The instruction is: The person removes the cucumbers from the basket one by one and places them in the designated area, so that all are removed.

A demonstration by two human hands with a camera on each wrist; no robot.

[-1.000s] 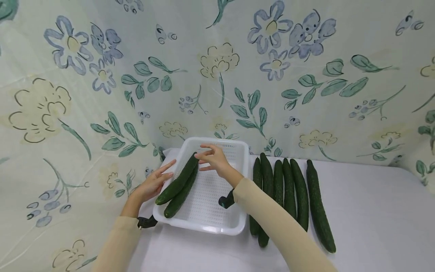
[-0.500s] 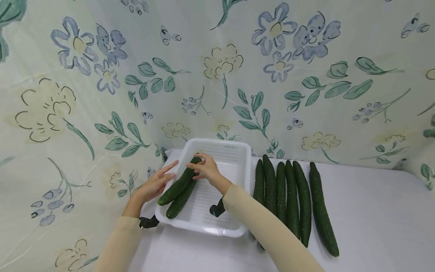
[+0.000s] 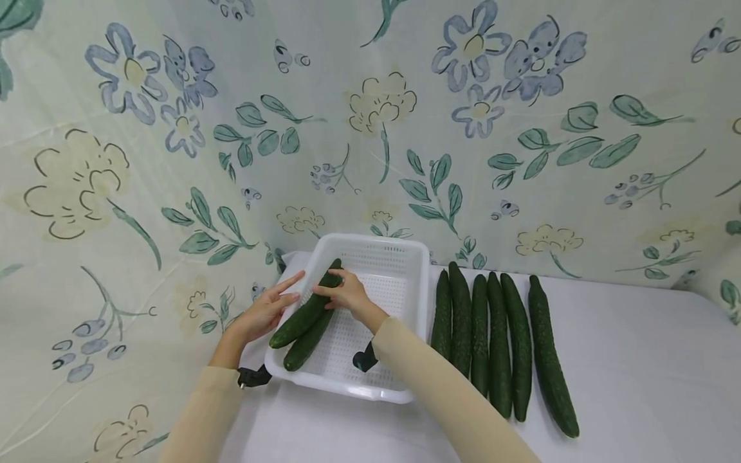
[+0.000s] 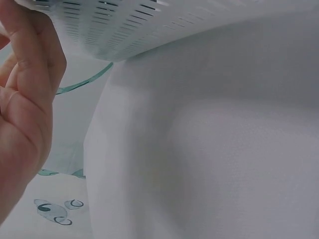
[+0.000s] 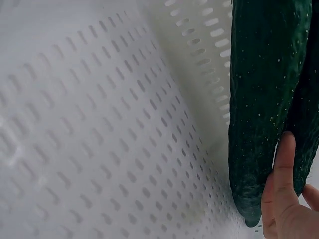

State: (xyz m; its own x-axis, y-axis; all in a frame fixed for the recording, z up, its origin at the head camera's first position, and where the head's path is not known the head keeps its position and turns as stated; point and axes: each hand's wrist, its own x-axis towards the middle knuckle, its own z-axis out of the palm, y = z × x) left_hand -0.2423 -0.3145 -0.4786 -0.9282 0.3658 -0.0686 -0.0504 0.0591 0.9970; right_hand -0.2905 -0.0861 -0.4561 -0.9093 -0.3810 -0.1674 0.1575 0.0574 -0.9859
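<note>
Two dark green cucumbers lie slanted along the left side of a white perforated plastic basket (image 3: 382, 389). The upper cucumber (image 3: 296, 323) rests partly over the lower cucumber (image 3: 307, 347). My right hand (image 3: 350, 297) grips the upper one near its far end. In the right wrist view, a finger (image 5: 285, 172) reaches between that cucumber (image 5: 264, 89) and the other cucumber (image 5: 310, 94). At the basket's left rim, my left hand (image 3: 262, 316) has its fingers extended against the edge. The left wrist view shows this hand (image 4: 27, 99) beside the slotted outer wall (image 4: 99, 25).
Several more cucumbers (image 3: 498, 347) lie side by side on the white-covered table (image 3: 648, 373), right of the basket. The rightmost cucumber (image 3: 550, 360) sits slightly apart. A floral curtain (image 3: 376, 193) hangs behind. My right forearm (image 3: 446, 386) crosses the basket's front right corner.
My right hand has moved left and down from above the cucumber's far end and now grips it. The left hand stays at the rim. The view has shifted slightly.
</note>
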